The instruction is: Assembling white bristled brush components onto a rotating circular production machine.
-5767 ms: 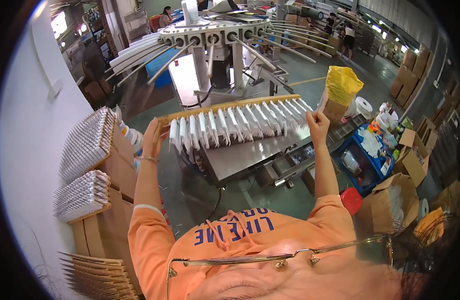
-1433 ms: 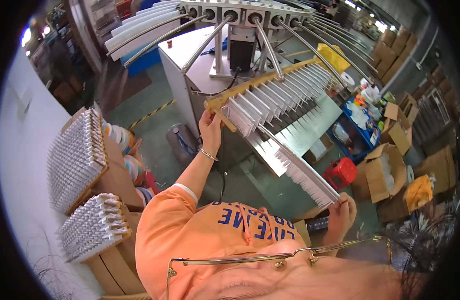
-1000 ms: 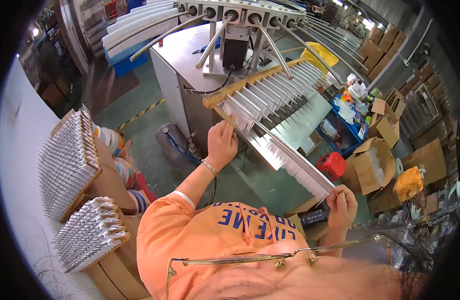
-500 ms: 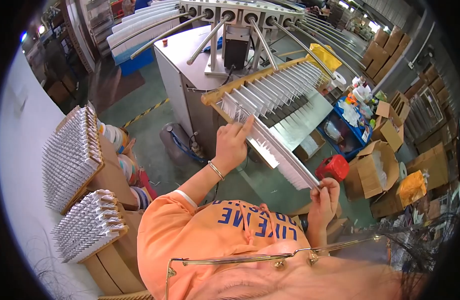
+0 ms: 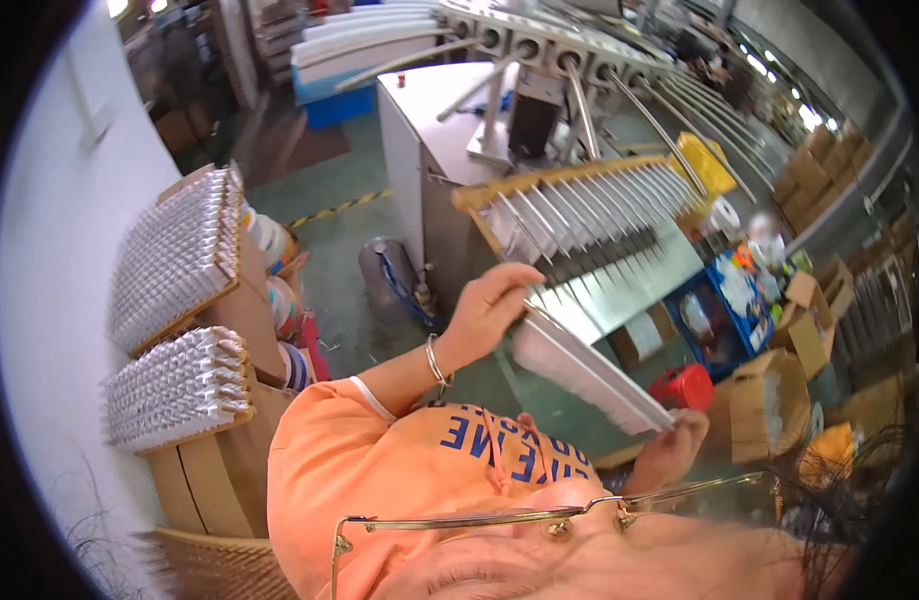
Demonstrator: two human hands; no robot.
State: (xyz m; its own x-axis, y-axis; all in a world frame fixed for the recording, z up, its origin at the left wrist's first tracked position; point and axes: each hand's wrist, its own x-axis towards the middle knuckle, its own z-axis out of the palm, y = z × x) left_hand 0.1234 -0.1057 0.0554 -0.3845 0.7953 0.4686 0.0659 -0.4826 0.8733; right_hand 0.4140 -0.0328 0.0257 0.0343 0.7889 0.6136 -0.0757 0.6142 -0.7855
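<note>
Since the earlier frame, the row of white tubes (image 5: pixel 589 372) had come off the machine rack (image 5: pixel 579 205). Left hand (image 5: pixel 489 310) gripped its upper end, right hand (image 5: pixel 674 445) its lower end, near the chest. Rack stayed loaded; filled boxes (image 5: pixel 174 260) at left.

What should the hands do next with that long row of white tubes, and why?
Probably carry the row of white tubes leftward toward the stacked trays. The left hand grips its upper end, the right hand its lower end, and it hangs tilted, clear of the metal table, resting on nothing.
</note>
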